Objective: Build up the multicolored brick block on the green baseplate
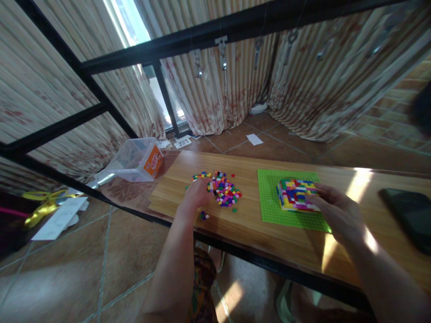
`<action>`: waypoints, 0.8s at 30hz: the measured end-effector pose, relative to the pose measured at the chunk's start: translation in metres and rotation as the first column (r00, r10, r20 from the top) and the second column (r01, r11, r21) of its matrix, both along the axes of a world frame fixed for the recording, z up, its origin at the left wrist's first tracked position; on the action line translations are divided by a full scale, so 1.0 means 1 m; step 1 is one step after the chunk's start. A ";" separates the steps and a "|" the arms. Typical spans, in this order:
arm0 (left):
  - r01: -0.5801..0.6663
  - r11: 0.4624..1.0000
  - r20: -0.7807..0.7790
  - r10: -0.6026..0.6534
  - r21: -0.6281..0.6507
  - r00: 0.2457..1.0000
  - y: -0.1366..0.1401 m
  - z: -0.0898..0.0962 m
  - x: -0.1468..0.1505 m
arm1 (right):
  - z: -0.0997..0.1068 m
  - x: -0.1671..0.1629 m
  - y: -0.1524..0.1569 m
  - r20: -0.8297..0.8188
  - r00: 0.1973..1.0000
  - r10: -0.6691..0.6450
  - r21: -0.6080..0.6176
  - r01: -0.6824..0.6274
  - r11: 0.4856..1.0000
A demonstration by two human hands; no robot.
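Loose multicoloured building bricks [226, 190] lie in a pile on the wooden table. My left hand [198, 195] is at the pile's left side, its fingers bent down and drawn together among the bricks; anything between the fingertips is too small to make out. A green studded baseplate [267, 208] lies to the right of the pile. On it stands a rectangular block of stacked bricks [296, 196] in mixed colours, several layers high. My right hand [335, 208] grips the block's right end, with thumb in front and fingers behind.
A dark phone [409, 217] lies at the table's right end. Beyond the left end stands a clear plastic box [133, 159] with an orange label. A black metal frame [215, 29] crosses behind the table [245, 166]. A few bricks [204, 216] lie near the front edge.
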State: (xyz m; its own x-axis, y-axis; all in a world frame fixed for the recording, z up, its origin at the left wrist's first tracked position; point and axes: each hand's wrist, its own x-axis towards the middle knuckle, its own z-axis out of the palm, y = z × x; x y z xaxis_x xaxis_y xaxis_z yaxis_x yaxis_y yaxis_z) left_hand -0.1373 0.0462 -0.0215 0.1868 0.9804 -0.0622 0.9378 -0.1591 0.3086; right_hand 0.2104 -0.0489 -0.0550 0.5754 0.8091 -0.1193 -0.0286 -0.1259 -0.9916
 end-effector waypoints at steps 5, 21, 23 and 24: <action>-0.017 0.998 -0.042 0.014 -0.066 0.999 -0.001 0.007 0.003 | 0.005 -0.004 0.000 -0.037 0.999 0.004 0.016 -0.004 1.000; -0.051 0.999 0.014 0.051 -0.002 0.999 -0.001 0.008 0.004 | -0.003 0.004 -0.001 0.069 0.995 0.067 -0.051 -0.063 0.997; -0.046 0.999 0.016 0.046 0.006 0.999 0.000 0.007 0.003 | -0.001 0.003 -0.002 0.079 0.995 0.065 -0.052 -0.061 0.997; -0.044 0.999 0.018 0.044 0.010 0.999 0.000 0.007 0.003 | -0.001 0.003 -0.002 0.081 0.994 0.068 -0.054 -0.064 0.996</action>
State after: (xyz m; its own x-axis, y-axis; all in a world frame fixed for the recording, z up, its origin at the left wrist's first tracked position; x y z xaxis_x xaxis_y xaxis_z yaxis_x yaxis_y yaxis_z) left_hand -0.1346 0.0461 -0.0146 0.1447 0.9883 -0.0486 0.9382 -0.1214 0.3240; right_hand 0.2136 -0.0506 -0.0558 0.5307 0.8396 -0.1160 0.0637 -0.1760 -0.9823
